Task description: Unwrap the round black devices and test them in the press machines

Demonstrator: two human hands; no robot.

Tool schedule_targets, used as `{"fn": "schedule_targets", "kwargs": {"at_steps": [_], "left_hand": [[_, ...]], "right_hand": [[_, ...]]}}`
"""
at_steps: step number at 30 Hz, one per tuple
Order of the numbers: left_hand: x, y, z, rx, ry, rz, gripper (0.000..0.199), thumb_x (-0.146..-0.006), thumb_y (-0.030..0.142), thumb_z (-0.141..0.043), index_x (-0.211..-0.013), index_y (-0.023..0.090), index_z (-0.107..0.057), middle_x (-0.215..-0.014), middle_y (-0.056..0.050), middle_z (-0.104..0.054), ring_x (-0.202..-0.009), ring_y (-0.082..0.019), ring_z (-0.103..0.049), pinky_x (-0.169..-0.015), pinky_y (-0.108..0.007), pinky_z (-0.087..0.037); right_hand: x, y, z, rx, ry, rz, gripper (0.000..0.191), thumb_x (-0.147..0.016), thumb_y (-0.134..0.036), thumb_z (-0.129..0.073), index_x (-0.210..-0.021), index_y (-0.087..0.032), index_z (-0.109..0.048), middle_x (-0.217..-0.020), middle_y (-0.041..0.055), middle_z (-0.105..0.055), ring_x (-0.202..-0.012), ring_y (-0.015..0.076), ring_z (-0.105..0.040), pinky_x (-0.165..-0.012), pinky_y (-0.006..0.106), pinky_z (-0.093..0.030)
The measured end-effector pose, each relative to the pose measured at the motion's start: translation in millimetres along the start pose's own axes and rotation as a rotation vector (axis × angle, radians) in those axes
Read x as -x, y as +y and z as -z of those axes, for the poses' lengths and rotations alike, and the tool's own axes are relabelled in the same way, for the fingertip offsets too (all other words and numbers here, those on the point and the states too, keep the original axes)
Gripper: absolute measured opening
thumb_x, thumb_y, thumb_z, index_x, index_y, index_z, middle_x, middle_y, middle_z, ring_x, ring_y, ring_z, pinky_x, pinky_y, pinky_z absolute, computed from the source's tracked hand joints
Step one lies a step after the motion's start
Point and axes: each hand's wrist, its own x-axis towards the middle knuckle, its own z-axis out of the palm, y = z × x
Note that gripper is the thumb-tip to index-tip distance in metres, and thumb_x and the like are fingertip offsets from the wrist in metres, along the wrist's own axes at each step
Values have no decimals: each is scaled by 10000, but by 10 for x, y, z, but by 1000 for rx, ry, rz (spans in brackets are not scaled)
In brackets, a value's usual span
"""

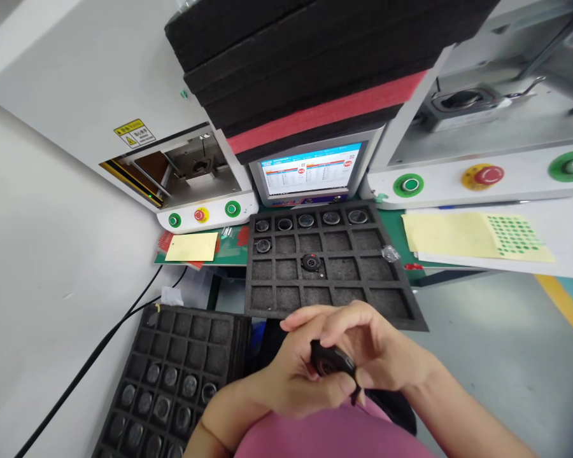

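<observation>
A round black watch case [333, 360] is held between both hands in front of the body, tilted so one face shows in part. My left hand [298, 375] is closed around its left side, with the thumb along the lower edge. My right hand [379, 350] grips its right side, thumb and fingers pressed on the rim. Just beyond the hands lies a black foam tray [341, 264]. Several round watch cases [306, 221] sit in its back row, and one watch case [263, 245] is in the second row. A single watch case [311, 262] lies face down in a middle compartment.
At lower left, stacked foam trays [191, 334] hold several watch cases. A monitor [310, 172] stands behind the near tray, under stacked black and red foam [329, 108]. Machines with buttons [199, 215] flank it. Yellow paper sheets [451, 235] and a crumpled plastic piece [390, 254] lie nearby.
</observation>
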Motion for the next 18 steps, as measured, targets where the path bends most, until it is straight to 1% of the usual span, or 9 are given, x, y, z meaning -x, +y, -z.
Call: {"fn": "schedule_targets", "kwargs": {"at_steps": [4, 8, 10, 14, 16, 18], "left_hand": [[38, -7, 14, 8, 26, 51, 268, -849, 379, -656, -799, 158, -512, -635, 13, -558, -444, -32, -428, -500, -188, -418], [53, -2, 15, 6, 46, 114, 346, -834, 467, -658, -759, 170, -497, -623, 3, -575, -434, -41, -438, -454, -185, -395], [43, 4, 9, 18, 42, 112, 350, -840, 468, -652, -752, 170, -491, -612, 6, -569, -428, -38, -430, -457, -186, -400], [15, 4, -2, 22, 12, 56, 258, -877, 379, -626, -796, 163, -511, -635, 14, -563, -426, -26, -414, -485, -185, -420], [9, -2, -4, 30, -1, 43, 236, -890, 363, -612, -818, 156, -526, -669, 8, -562, -446, -28, -424, -499, -190, -423], [9, -5, -3, 23, 22, 49, 249, -898, 372, -601, -806, 154, -523, -675, 7, -541, -468, -36, -426, -496, -192, -400]], "right_hand": [[17, 6, 8, 10, 21, -24, 358, -776, -161, -777, -1105, -293, -734, -1300, 78, -640, -1042, 170, -691, -853, 281, -552], [40, 12, 11, 29, 85, -57, 318, -768, -200, -790, -1070, -293, -747, -1269, 82, -656, -1118, 209, -662, -860, 328, -563], [47, 8, 11, 22, 114, -68, 309, -758, -203, -794, -1056, -275, -753, -1256, 97, -661, -1081, 219, -678, -838, 339, -574], [69, -19, 2, -2, 112, -86, 304, -767, -280, -782, -1068, -249, -753, -1263, 113, -652, -987, 222, -705, -829, 356, -577], [85, -36, -20, 63, 135, -91, 332, -764, -329, -784, -1084, -251, -743, -1274, 106, -642, -972, 220, -699, -832, 366, -575], [101, -52, -58, 167, 196, -93, 314, -765, -300, -775, -1072, -250, -734, -1260, 100, -648, -950, 211, -696, -823, 361, -579]]}}
